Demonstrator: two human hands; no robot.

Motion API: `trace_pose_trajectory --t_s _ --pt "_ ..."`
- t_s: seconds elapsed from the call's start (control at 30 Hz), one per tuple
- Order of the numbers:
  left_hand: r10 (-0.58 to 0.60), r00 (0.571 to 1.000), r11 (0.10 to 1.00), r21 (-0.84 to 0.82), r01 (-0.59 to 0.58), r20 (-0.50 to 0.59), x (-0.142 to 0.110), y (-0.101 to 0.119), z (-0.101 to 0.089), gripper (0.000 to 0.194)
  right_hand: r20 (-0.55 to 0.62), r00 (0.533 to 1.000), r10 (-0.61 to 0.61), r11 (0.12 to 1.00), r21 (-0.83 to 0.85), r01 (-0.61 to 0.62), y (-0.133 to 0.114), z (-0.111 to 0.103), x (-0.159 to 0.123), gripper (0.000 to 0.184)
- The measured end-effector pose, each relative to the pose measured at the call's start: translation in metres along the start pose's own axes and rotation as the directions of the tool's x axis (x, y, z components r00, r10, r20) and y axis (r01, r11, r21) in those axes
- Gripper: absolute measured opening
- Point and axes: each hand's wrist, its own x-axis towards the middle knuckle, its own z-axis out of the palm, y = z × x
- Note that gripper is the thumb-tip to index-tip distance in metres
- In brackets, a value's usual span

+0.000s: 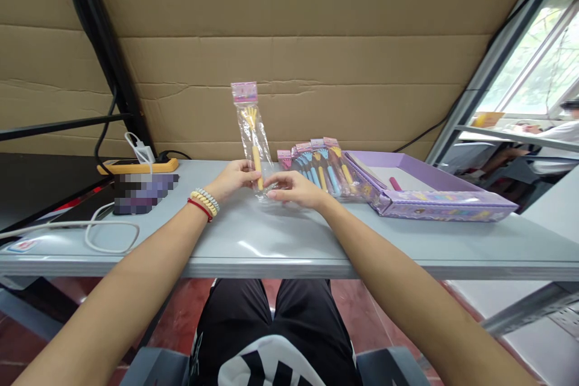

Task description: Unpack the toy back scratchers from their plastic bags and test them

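Observation:
My left hand (234, 178) and my right hand (294, 188) both pinch the lower end of a clear plastic packet (251, 132) held upright above the grey table (289, 241). The packet has a pink header card and holds a yellow hand-shaped stick. Just right of my right hand lies a fan of several similar packets (319, 166) with blue and yellow sticks, leaning against a purple box (425, 187).
A yellow power strip (140, 166) with a white plug and a white cable (108, 232) lie at the table's left. A cardboard wall stands behind. Another person sits at the far right by a window.

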Motion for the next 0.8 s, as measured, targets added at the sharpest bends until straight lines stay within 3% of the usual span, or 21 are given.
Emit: trace_pose_trajectory --t_s 0.1,0.17,0.3,0.4,0.57,0.8 --pt "-0.017 0.998 0.997 -0.078 0.013 -0.052 0.000 0.003 -0.004 0.033 0.009 0.998 -0.069 0.997 -0.030 0.069 0.004 -0.002 -0.001 0.064" --pt "-0.019 0.997 0.993 -0.116 0.010 -0.077 -0.001 0.005 -0.005 0.032 -0.018 0.995 -0.102 0.987 -0.124 0.099 0.006 -0.001 0.000 0.065" --pt "-0.047 0.998 0.992 -0.124 0.041 -0.052 -0.003 0.007 -0.003 0.032 -0.129 0.968 -0.216 0.941 -0.291 0.171 0.008 0.004 0.004 0.020" --pt "-0.069 0.997 0.993 -0.096 0.066 -0.027 -0.003 0.005 0.000 0.036 -0.181 0.947 -0.267 0.927 -0.318 0.200 0.007 0.006 0.007 0.011" --pt "-0.070 0.997 0.996 -0.049 0.072 0.036 -0.003 0.003 0.004 0.039 -0.204 0.945 -0.256 0.938 -0.288 0.192 0.006 0.007 0.008 0.014" --pt "-0.064 0.991 0.997 0.047 0.058 0.119 -0.005 0.005 0.006 0.041 -0.263 0.961 -0.086 0.956 -0.292 0.005 -0.001 0.011 0.008 0.020"
